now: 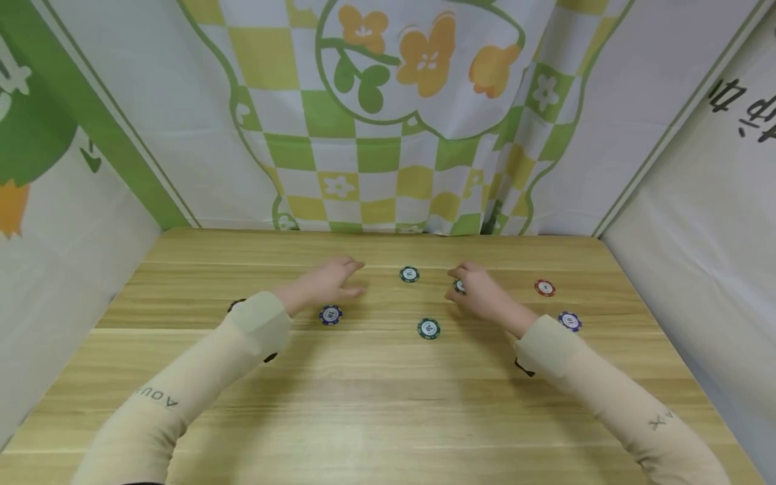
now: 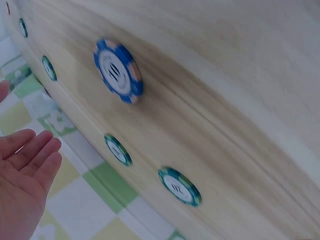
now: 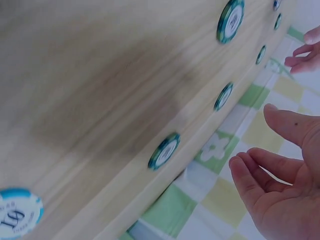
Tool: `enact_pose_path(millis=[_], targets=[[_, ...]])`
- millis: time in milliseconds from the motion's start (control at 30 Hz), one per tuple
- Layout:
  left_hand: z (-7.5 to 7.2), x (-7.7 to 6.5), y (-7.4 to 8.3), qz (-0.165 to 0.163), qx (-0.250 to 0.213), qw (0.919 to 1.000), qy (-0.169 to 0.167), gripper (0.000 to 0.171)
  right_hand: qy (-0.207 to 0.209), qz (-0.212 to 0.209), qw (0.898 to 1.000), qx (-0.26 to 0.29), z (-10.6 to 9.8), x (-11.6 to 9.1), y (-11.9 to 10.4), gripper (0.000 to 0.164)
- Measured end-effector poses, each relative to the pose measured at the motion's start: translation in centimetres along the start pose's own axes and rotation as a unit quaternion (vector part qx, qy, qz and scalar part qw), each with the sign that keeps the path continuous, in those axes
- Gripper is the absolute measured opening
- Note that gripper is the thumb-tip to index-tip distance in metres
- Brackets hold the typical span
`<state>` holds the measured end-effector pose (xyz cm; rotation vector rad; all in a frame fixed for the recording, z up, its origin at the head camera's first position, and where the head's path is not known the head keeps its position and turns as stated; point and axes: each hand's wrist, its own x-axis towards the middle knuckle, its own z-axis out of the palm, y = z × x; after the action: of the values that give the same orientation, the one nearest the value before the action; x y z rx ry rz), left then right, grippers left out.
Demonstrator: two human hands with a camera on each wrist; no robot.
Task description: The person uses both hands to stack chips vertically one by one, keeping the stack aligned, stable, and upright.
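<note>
In the head view my left hand point(image 1: 321, 281) hovers over the table's left half, thumb and fingers spread apart and nothing between them. Just below it lies a purple-blue poker chip point(image 1: 331, 314) marked 10. My right hand point(image 1: 479, 291) is over the right half, its fingertips above a green poker chip point(image 1: 459, 287) that the hand partly covers. The right wrist view shows thumb and fingers point(image 3: 248, 182) bent but apart, with nothing in the grasp. Between the hands lie a green chip point(image 1: 409, 274) and, nearer, a green 20 chip point(image 1: 428, 329).
A red chip point(image 1: 545, 287) and a purple 10 chip point(image 1: 570, 321) lie right of the right hand. The left wrist view shows two more green chips point(image 2: 179, 186). A patterned curtain point(image 1: 388, 162) hangs behind the wooden table point(image 1: 364, 404).
</note>
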<state>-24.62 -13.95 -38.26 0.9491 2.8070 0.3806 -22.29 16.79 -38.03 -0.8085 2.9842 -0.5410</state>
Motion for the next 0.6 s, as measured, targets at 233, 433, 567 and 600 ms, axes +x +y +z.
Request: enact_pose_path(millis=[233,433,567,600], targets=[[0.5,0.0,1.4,-0.01,-0.044,0.9986,-0.027,0.062,0.003,-0.025,0.999,0.03,0.8,-0.5,-1.0,0.041],[1.2,0.1,2.7,0.011,-0.05,0.9982,-0.032,0.06,-0.013,-0.027,0.998,0.058,1.4,-0.9,-1.6,0.039],[1.4,-0.1,3.3,0.032,-0.05,0.9976,-0.034,0.058,-0.029,-0.022,0.998,0.059,1.9,-1.0,-2.0,0.04],[1.4,-0.2,3.4,0.037,-0.051,0.9974,-0.035,0.057,-0.033,-0.02,0.997,0.061,2.0,-1.0,-2.0,0.04]])
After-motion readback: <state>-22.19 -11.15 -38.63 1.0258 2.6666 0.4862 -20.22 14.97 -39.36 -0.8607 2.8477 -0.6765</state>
